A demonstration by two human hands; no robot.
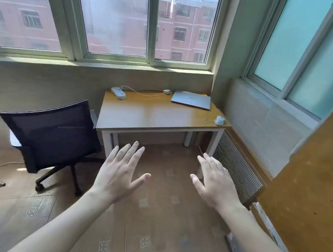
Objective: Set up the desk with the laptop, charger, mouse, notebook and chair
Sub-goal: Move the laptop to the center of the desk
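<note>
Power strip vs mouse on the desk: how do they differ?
The power strip is long and flat, at the desk's back left, with a cable running from it. The mouse is small and rounded, at the front right edge, no cable visible. Both are white and untouched.

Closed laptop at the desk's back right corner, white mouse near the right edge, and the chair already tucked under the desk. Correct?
Not quite. The head view shows the chair standing left of the desk, not tucked under. The closed laptop and white mouse lie as stated.
</note>
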